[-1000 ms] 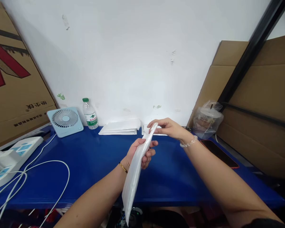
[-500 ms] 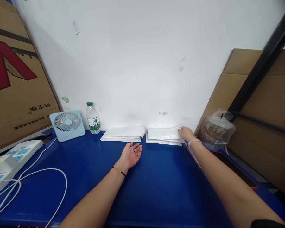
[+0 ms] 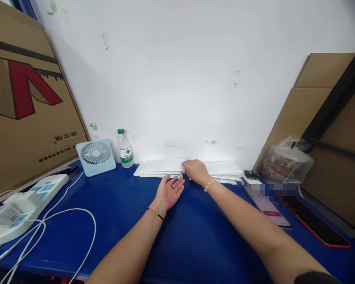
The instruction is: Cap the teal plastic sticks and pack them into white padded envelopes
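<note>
Two low stacks of flat white packets lie side by side against the wall, a left stack (image 3: pixel 158 165) and a right stack (image 3: pixel 223 168). My right hand (image 3: pixel 196 171) reaches across to the right end of the left stack. Its thumb and fingers close on the edge of a packet there, and its back covers part of the right stack. Just in front of the left stack, my left hand (image 3: pixel 170 193) is palm up and open, fingers spread, with nothing in it.
On the blue table (image 3: pixel 118 221) stand a light blue fan (image 3: pixel 96 154) and a water bottle (image 3: pixel 125 150). A power strip (image 3: pixel 32 207) with white cables is at left. Two phones, one lit (image 3: pixel 266 205) and one dark (image 3: pixel 319 221), and a bagged cup (image 3: pixel 286 161) are at right.
My right hand has moved left, from the right end of the right stack to the right end of the left stack. My left hand stays open, palm up. The view has shifted slightly.
</note>
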Demonstrator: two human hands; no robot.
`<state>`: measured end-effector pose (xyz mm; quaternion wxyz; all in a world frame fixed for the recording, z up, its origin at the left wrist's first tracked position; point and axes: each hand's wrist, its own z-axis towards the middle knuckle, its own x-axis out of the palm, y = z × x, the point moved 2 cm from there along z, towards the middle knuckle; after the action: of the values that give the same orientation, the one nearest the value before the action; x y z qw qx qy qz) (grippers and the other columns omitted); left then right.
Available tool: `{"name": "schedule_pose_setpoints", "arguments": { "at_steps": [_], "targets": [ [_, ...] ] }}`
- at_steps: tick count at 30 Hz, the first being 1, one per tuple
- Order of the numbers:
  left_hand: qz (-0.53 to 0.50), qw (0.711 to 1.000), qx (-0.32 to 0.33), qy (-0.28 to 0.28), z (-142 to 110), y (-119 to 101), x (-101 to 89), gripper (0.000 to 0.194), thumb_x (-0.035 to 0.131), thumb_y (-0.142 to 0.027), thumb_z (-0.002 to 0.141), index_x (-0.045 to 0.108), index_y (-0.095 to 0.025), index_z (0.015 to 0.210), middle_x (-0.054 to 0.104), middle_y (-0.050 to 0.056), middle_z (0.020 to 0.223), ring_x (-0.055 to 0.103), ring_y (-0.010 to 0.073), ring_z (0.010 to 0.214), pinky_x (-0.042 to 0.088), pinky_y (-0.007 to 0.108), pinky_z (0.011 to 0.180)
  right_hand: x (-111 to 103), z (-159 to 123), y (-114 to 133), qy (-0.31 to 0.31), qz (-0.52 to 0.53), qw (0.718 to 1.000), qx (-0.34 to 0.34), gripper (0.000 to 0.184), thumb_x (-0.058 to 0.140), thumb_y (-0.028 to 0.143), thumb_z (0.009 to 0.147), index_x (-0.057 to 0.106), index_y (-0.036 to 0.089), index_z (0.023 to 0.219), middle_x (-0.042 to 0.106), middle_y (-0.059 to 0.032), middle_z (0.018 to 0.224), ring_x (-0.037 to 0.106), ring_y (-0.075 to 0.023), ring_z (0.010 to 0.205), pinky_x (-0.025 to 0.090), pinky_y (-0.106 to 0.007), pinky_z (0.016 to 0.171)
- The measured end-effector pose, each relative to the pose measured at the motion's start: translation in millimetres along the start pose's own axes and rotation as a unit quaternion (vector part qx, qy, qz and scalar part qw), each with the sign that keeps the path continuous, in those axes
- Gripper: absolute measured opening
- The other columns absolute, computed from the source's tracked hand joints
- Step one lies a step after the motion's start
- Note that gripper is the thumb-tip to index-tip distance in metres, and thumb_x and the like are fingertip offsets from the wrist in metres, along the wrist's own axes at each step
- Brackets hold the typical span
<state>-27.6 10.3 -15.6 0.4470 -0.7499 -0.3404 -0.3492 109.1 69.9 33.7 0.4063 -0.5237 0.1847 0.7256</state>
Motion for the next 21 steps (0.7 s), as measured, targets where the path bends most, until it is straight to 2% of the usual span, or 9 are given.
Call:
{"name": "schedule_pose_setpoints", "arguments": {
  "at_steps": [3,6,8,11,14,17,20,21],
  "targets": [
    [-0.002,0.999,-0.005,0.032,1.7,4.8,2.7,0.033,0.054,-0.037,0.082,0.054,-0.011,0.104,0.061,0.016,0.112,0.061,0.0237,0.105,0.053,0.032,0.081,-7.2,-17.7,-2.2,-0.022,0.015,0.999,0.030,0.031,0.034,0.021,0.092,0.058,0.018,0.113,0.067,-0.0113,0.104,0.060,-0.0215,0.092,0.039,-0.029,0.077],
    [-0.001,1.000,0.002,0.007,5.5,11.5,0.0,0.032,0.052,-0.038,0.083,0.054,-0.013,0.101,0.061,0.015,0.110,0.062,0.0228,0.103,0.053,0.032,0.080,-7.4,-19.5,3.4,-0.035,0.012,0.999,0.019,0.039,0.043,0.020,0.086,0.050,0.015,0.125,0.060,-0.0135,0.120,0.051,-0.0249,0.112,0.038,-0.032,0.089],
    [0.005,1.000,0.000,-0.014,5.4,14.7,-3.0,0.032,0.051,-0.040,0.083,0.054,-0.013,0.100,0.061,0.016,0.108,0.063,0.0230,0.101,0.054,0.032,0.078,-3.8,-9.3,9.0,-0.016,0.000,1.000,0.016,0.043,0.047,0.015,0.083,0.048,0.012,0.126,0.055,-0.0160,0.127,0.044,-0.0269,0.121,0.034,-0.035,0.095],
    [0.018,1.000,-0.003,-0.015,0.2,15.3,-5.5,0.033,0.050,-0.040,0.083,0.054,-0.012,0.101,0.061,0.016,0.108,0.063,0.0233,0.101,0.053,0.032,0.078,0.0,9.6,16.5,0.024,-0.002,0.999,0.035,0.028,0.042,0.011,0.085,0.059,0.011,0.106,0.063,-0.0166,0.111,0.054,-0.0257,0.109,0.038,-0.035,0.090],
    [0.021,1.000,0.007,-0.001,-5.6,13.1,-4.3,0.036,0.051,-0.043,0.083,0.054,-0.013,0.103,0.061,0.015,0.110,0.062,0.0229,0.104,0.053,0.032,0.079,-4.2,11.0,22.1,0.019,0.005,0.998,0.060,0.025,0.038,0.016,0.089,0.062,0.013,0.095,0.068,-0.0147,0.096,0.062,-0.0238,0.091,0.043,-0.032,0.078],
    [0.004,0.999,0.054,0.008,-6.3,10.1,-1.4,0.038,0.052,-0.049,0.082,0.055,-0.017,0.104,0.062,0.012,0.111,0.062,0.0217,0.103,0.052,0.032,0.081,-10.3,-16.9,23.2,-0.010,0.034,0.997,0.066,0.029,0.036,0.022,0.092,0.061,0.018,0.105,0.068,-0.0112,0.102,0.064,-0.0223,0.089,0.046,-0.030,0.073],
    [-0.026,0.990,0.140,-0.006,-2.2,6.1,-0.4,0.032,0.053,-0.046,0.083,0.058,-0.021,0.101,0.065,0.006,0.100,0.064,0.0188,0.093,0.052,0.030,0.080,-14.3,-66.0,19.7,-0.072,0.144,0.986,-0.033,0.033,0.037,0.023,0.091,0.058,0.022,0.117,0.064,-0.0089,0.118,0.062,-0.0216,0.103,0.048,-0.033,0.083],
    [-0.034,0.986,0.159,-0.020,-0.5,5.0,-0.8,0.029,0.053,-0.044,0.083,0.059,-0.020,0.098,0.066,0.005,0.095,0.065,0.0181,0.090,0.052,0.029,0.079,-14.4,-83.5,17.3,-0.072,0.178,0.978,-0.075,0.033,0.039,0.023,0.090,0.058,0.023,0.118,0.063,-0.0081,0.121,0.059,-0.0217,0.109,0.047,-0.034,0.088]
  ]
}}
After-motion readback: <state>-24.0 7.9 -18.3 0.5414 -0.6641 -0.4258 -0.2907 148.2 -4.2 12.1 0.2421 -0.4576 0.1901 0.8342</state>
